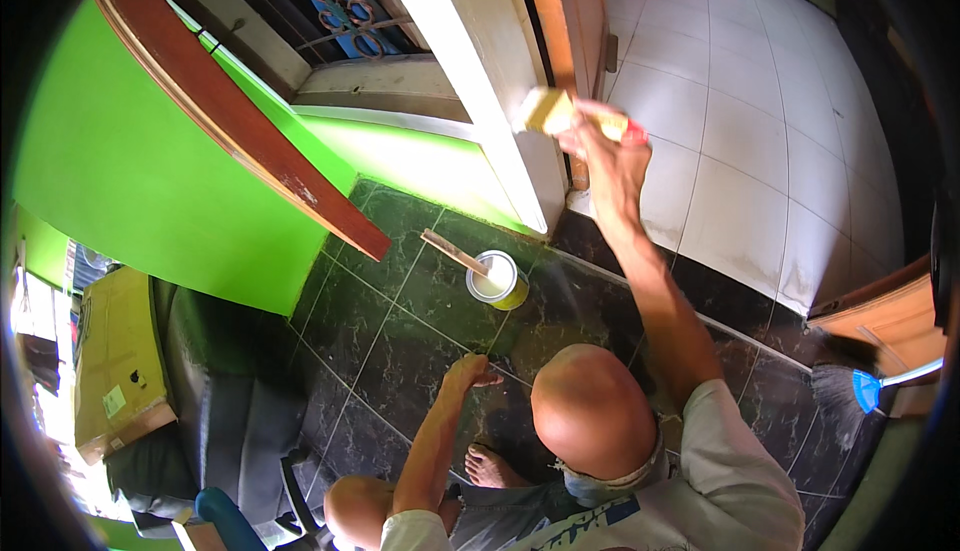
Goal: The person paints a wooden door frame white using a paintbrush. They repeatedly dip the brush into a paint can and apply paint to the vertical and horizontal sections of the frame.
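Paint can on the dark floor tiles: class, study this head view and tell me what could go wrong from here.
1. The open paint can, a stick leaning in it, stands near the left hand and a bare foot; a knock might tip it.
2. The right hand holds the brush at the white door frame above uncovered floor tiles; drips could spot them.

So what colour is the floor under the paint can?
Dark green marbled tiles with pale grout lines, under the paint can; the head view shows it best.
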Available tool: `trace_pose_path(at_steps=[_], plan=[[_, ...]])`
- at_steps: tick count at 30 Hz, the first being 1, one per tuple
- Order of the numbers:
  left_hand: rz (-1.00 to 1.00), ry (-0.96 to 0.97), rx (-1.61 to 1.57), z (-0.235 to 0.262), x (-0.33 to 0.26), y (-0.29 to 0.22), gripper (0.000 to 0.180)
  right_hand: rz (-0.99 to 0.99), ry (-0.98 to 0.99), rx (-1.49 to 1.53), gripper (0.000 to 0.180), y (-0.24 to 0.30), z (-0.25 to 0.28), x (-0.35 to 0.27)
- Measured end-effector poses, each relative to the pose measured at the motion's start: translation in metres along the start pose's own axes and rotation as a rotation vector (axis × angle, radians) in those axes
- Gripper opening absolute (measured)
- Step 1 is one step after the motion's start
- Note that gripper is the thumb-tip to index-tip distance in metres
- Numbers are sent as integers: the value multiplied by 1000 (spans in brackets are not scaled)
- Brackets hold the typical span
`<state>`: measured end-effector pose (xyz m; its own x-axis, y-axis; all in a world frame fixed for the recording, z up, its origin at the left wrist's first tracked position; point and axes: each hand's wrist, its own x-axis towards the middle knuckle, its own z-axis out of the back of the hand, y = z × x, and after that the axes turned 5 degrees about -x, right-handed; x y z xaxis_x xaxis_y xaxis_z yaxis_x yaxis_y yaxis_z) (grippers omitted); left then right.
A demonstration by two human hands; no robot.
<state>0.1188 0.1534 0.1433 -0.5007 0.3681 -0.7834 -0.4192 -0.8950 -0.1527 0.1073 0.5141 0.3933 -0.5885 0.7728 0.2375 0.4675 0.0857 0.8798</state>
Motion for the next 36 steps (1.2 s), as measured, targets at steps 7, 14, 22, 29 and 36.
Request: trace_pose_path(at_steps=[7,14,22,29,36], plan=[[14,61,-13,3,10,-5,60,356,182,256,31,130,-53,55],[43,16,-58,-3,-2,-1,61,-2,101,408,37,23,-24,24],[64,29,-44,-5,10,1,57,-175,-65,59,25,-48,40,-23],[57,7,-38,-3,1,0,55,126,81,89,28,39,-19,18],[22,27,-29,3,4,-8,59,-32,84,434,36,1,3,3]])
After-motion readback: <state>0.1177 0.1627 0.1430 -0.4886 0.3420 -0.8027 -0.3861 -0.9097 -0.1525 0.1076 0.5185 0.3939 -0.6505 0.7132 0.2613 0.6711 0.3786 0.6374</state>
